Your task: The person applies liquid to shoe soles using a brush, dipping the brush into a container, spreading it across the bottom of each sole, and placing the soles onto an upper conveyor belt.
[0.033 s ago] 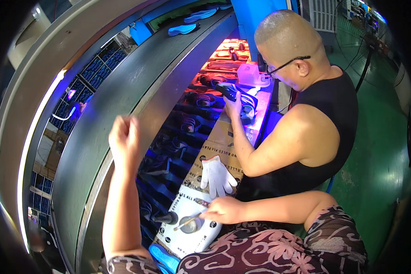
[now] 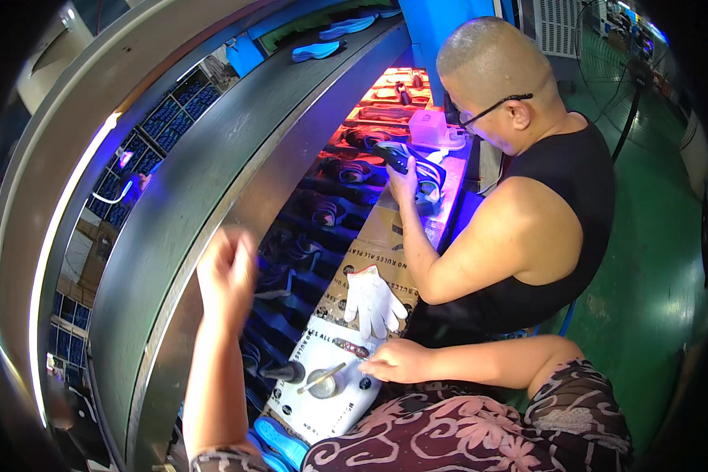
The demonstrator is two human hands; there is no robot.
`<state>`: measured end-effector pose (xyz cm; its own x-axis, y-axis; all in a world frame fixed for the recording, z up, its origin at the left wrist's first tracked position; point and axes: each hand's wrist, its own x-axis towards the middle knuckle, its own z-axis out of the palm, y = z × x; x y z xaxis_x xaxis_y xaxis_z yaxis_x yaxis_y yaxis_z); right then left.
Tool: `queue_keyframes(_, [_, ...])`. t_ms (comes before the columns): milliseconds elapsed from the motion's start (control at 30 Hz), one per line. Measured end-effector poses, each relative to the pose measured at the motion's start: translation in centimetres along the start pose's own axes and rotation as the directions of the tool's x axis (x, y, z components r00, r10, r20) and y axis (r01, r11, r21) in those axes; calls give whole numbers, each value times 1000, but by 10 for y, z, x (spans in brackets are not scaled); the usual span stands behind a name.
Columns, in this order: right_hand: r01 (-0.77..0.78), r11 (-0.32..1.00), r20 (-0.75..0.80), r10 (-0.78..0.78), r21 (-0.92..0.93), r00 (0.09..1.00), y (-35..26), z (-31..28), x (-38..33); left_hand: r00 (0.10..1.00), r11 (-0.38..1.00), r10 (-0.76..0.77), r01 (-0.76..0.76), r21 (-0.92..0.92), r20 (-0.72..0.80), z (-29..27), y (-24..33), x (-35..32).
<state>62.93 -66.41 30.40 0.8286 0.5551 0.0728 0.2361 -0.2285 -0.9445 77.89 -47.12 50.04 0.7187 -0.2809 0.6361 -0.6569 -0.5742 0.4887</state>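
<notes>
The small brush (image 2: 322, 377) lies across the mouth of a round cup (image 2: 328, 392) at the lower centre of the frame, its upper end slanting toward your right hand (image 2: 395, 363). Laid like that, it is probably easy to pick up and stays clear of the bench (image 2: 381, 226). Your right hand is just beside the brush, fingers drawn narrowly together; you cannot tell whether anything is pinched between them. Your left hand (image 2: 226, 263) is left of centre, in front of the metal side of the conveyor belt (image 2: 181, 189), curled into a fist; motion blur hides whatever it might hold.

The white sheet (image 2: 315, 413) beneath the cup likely guards the bench against drips. To the cup's left is a dark bottle with a tapering tip (image 2: 289, 372), and you cannot tell whether it stands or lies. A white knitted glove (image 2: 372, 303) lies just above your right hand, perhaps set aside to leave the fingers bare.

At upper centre, the co-worker's hand (image 2: 403, 182) raises a dark shoe (image 2: 397, 156), seemingly for a closer look; the fingers cover part of it. The shoes on the rack (image 2: 322, 211) sink into shadow and coloured light, so their outlines blur together. At the lower edge, the blue insoles (image 2: 285, 442) are partly cut off.
</notes>
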Motion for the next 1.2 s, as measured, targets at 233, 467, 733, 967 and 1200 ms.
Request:
queue_keyframes(233, [-286,952,-15,289,108,957,46,54,-67,447,642,-720,719,266,530,-116,30,-321])
queue_keyframes(467, [-319,863,-75,376,392,924,52,80,-39,252,440,-811,857,267,527,-117,43,-471])
queue_keyframes(733, [-425,862,15,439,276,899,85,117,1,208,408,-868,817,408,452,-121,54,-482])
queue_keyframes(967, [-439,427,57,662,791,748,93,146,51,396,511,-849,783,356,349,-126,29,-509])
queue_keyframes(1200, [-251,331,6,593,910,805,85,138,67,443,369,-888,847,382,-123,-135,-22,-506])
